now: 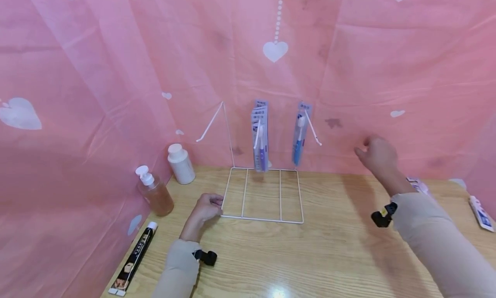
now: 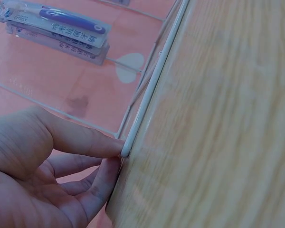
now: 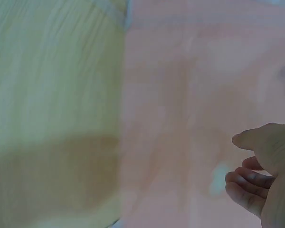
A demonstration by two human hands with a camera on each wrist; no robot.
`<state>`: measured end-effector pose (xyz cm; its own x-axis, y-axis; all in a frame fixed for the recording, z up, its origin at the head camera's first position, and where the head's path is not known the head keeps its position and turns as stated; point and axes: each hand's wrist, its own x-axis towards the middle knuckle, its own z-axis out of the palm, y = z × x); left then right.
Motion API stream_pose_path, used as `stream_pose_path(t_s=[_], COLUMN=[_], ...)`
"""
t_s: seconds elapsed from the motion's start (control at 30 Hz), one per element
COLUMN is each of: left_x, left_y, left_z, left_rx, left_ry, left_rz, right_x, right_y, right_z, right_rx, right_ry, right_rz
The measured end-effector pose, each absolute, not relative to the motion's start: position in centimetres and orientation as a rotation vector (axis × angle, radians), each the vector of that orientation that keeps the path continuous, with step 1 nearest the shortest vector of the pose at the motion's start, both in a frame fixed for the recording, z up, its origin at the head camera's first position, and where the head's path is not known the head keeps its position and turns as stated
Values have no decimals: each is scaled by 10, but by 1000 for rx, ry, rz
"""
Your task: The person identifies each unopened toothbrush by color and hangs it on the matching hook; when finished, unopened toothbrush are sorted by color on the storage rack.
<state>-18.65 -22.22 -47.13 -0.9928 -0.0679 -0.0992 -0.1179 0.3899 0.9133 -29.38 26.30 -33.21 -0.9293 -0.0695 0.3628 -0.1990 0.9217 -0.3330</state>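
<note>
A white wire rack [image 1: 263, 219] stands on the wooden table, its back against the pink cloth. My left hand [image 1: 205, 206] pinches the rack's front left corner between thumb and fingers, shown closely in the left wrist view. Several packaged purple toothbrushes [image 1: 261, 147] hang from the middle hook, one behind another. One packaged blue toothbrush [image 1: 298, 143] hangs on the right hook, while the left hook [image 1: 209, 125] carries nothing. My right hand [image 1: 379, 155] is raised to the right of the rack, before the cloth, fingers loosely bent around nothing.
A white bottle [image 1: 182, 165] and an amber pump bottle [image 1: 158, 198] stand left of the rack. Closer in lies a black toothpaste tube [image 1: 133, 259]. On the far right are a white tube [image 1: 482, 214] and packages [image 1: 417, 184] partly hidden by my right arm.
</note>
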Motion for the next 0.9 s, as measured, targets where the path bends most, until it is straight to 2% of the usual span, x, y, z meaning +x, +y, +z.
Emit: stream_pose_path(t_s=[0.17, 0.33, 0.6, 0.9], left_x=[-187, -187, -189, -187], left_y=[-223, -223, -224, -222], left_z=[-472, -474, -476, -473], left_rx=[-177, -187, -162, -174], left_ry=[2597, 2571, 2587, 2591], left_rz=[1687, 1704, 1711, 1696], right_x=[-293, -285, -277, -281], right_y=[321, 356, 374, 383], right_z=[-358, -375, -408, -424], right_rx=[50, -16, 50, -85], right_ry=[-2845, -2988, -3011, -3162], right_rz=[547, 555, 556, 635])
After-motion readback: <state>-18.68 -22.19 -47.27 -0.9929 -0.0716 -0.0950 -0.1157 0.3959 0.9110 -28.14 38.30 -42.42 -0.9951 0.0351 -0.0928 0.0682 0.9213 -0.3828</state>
